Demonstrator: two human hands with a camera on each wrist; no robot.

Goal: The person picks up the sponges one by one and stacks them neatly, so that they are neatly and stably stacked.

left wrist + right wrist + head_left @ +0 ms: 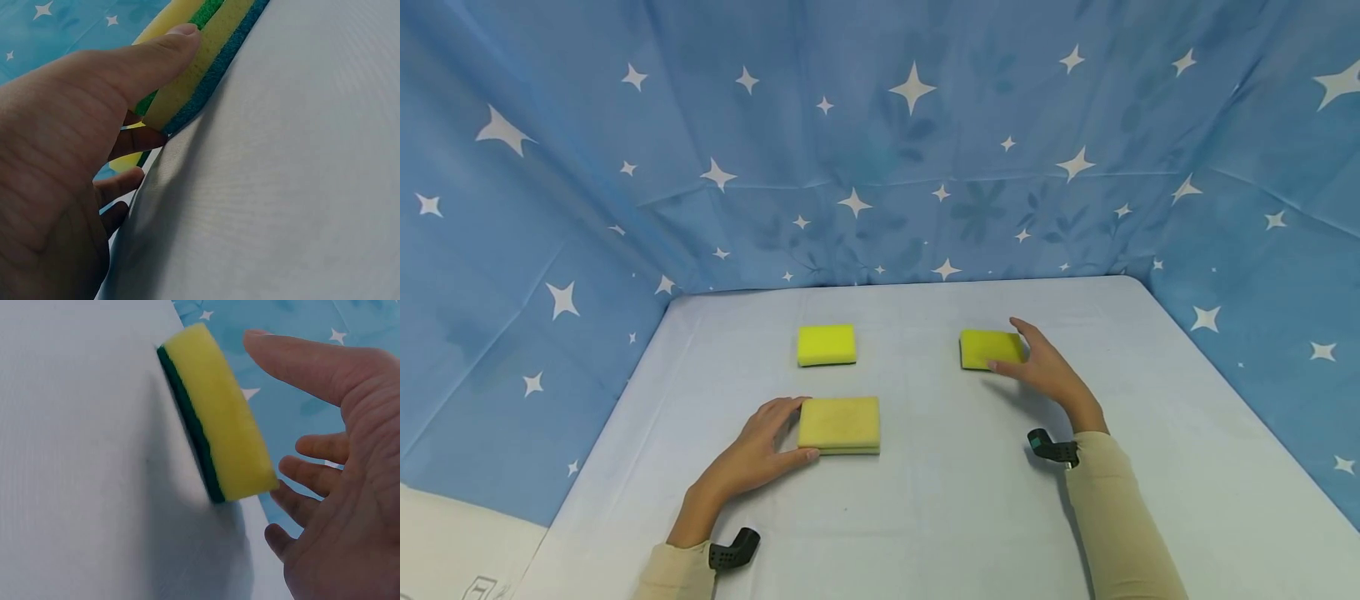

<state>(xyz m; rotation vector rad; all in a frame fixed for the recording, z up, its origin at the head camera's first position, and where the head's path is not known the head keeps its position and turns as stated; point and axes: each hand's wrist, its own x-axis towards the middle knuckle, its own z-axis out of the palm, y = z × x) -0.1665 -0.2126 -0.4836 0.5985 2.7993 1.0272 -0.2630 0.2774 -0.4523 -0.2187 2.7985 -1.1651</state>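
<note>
Two sponges lie stacked near the middle of the table: a yellow upper sponge (838, 421) with a green scouring layer, over a lower sponge (190, 87) with a blue one. My left hand (756, 454) holds the stack at its left end, thumb along the near side and fingers at the far side. Farther back on the right lies a yellow sponge (985, 347) with a dark green underside. Around its right end my right hand (1048, 371) is spread; in the right wrist view the thumb stands apart from the sponge (219, 419).
Another yellow sponge (826, 344) lies behind the stack, toward the back left. A white cloth covers the table (940, 517). Blue curtains (880, 167) with white stars surround its back and sides. Each wrist wears a black strapped camera (737, 550).
</note>
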